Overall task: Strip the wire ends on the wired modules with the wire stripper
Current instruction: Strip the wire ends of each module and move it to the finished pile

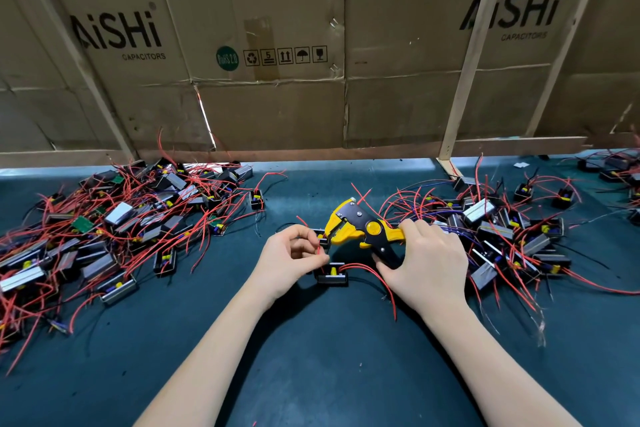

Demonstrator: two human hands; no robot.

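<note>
Open dark-green tabletop [311,374] across the near middle, bare between the two forearms and out to the near edge. Hemmed on the left by a heap of wired modules [114,218] with red wires trailing toward the near side. Blocked on the right by a second heap [512,236], its wires sprawling nearward. Narrow clear lane between the heaps running to the far side, taken up midway by the left hand [291,258], the right hand [424,260], the wire stripper [360,227] and one module [332,276]. Closed off at the far side by a cardboard wall [277,107].
</note>
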